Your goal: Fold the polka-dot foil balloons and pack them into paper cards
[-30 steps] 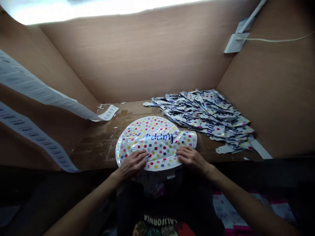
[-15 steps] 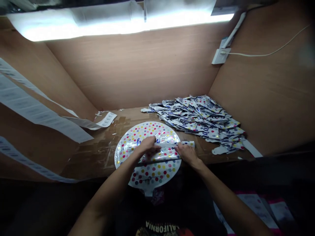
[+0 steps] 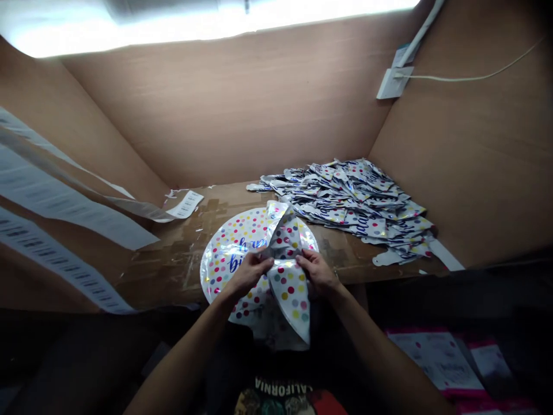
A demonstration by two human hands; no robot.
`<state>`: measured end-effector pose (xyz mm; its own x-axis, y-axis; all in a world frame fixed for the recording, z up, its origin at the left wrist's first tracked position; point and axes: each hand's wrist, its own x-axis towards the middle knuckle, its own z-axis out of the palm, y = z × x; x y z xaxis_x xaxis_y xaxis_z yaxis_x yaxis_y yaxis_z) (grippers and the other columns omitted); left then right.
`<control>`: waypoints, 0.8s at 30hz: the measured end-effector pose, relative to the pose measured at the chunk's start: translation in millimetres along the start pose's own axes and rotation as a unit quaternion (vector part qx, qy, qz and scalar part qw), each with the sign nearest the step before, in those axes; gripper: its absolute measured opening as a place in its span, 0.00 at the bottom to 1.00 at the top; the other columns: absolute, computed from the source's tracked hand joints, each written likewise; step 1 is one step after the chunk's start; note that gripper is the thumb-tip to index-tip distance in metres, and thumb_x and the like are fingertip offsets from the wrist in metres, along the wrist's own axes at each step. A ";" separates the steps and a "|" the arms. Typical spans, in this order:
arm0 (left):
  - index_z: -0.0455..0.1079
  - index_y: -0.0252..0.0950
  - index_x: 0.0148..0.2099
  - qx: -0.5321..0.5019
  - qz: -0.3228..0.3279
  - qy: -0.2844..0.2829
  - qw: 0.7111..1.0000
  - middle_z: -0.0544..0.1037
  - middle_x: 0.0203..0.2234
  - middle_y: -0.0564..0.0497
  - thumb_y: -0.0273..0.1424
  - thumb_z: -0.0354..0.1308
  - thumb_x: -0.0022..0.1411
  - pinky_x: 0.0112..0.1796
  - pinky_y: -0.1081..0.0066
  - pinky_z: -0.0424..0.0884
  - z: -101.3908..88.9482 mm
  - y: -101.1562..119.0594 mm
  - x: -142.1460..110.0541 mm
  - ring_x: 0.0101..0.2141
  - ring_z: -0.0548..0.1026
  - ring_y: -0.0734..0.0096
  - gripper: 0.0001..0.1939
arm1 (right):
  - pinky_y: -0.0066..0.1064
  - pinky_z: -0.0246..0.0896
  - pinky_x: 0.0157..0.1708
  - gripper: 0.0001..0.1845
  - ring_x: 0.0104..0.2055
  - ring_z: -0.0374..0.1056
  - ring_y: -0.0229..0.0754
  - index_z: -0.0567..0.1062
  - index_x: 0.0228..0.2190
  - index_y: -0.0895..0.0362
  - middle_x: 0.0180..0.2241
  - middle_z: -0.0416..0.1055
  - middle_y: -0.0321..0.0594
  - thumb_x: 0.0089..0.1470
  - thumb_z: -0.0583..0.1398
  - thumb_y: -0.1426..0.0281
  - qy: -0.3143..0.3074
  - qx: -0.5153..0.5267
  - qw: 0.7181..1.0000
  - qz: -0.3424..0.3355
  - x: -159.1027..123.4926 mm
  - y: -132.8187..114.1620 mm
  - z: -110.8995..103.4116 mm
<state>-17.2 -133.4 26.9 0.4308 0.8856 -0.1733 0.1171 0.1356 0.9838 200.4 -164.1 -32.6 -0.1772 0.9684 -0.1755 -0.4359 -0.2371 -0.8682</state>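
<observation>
A partly folded foil balloon (image 3: 290, 288), white with coloured dots, is pinched between my two hands above the front of the table. My left hand (image 3: 248, 270) grips its left side with thumb and fingers. On its right side, my right hand (image 3: 317, 271) pinches the foil at about the same height. The folded piece stands up at the top and hangs in a point toward me. Under it lies a round, flat dotted foil balloon (image 3: 220, 259) with blue lettering, partly covered by my hands and the folded one.
A heap of folded dotted balloons (image 3: 349, 202) lies at the back right. Strips of barcode labels (image 3: 64, 196) hang at the left, one end resting on the cardboard-covered table (image 3: 173, 271). Pink-edged packets (image 3: 436, 357) sit low at the right. A white socket box (image 3: 394, 83) is on the wall.
The foil balloon, lying folded crosswise on the round one, is now lifted and turned lengthwise toward me. Both hands have shifted to pinch its sides. The view has tilted slightly downward.
</observation>
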 end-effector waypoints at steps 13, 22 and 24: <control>0.73 0.33 0.38 -0.060 -0.091 -0.011 0.994 0.77 0.27 0.48 0.49 0.67 0.55 0.30 0.70 0.69 5.0 -30.5 -28.7 0.28 0.75 0.67 0.23 | 0.25 0.60 0.24 0.13 0.23 0.64 0.36 0.80 0.38 0.53 0.24 0.72 0.31 0.49 0.65 0.64 0.043 -0.022 0.999 -0.020 18.5 -5.7 -4.9; 0.74 0.33 0.41 -0.080 -0.041 0.009 0.996 0.76 0.27 0.51 0.43 0.66 0.57 0.29 0.72 0.67 2.0 -28.1 -39.9 0.27 0.72 0.71 0.18 | 0.31 0.68 0.33 0.15 0.29 0.71 0.40 0.80 0.34 0.56 0.28 0.77 0.37 0.47 0.72 0.61 -0.029 -0.014 0.999 0.035 -22.4 -0.6 2.8; 0.75 0.33 0.43 -0.093 -0.056 -0.033 0.994 0.76 0.29 0.49 0.46 0.63 0.58 0.31 0.71 0.69 -5.0 -17.9 -36.8 0.29 0.74 0.68 0.21 | 0.28 0.63 0.29 0.11 0.26 0.67 0.37 0.80 0.28 0.57 0.26 0.74 0.36 0.45 0.72 0.63 -0.023 -0.032 0.999 0.019 -22.3 -1.6 2.6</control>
<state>-39.6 -166.3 15.8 0.4828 0.8301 -0.2789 0.0028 0.3170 0.9484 202.7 -185.6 -26.1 -0.2334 0.9541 -0.1877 -0.3710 -0.2658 -0.8898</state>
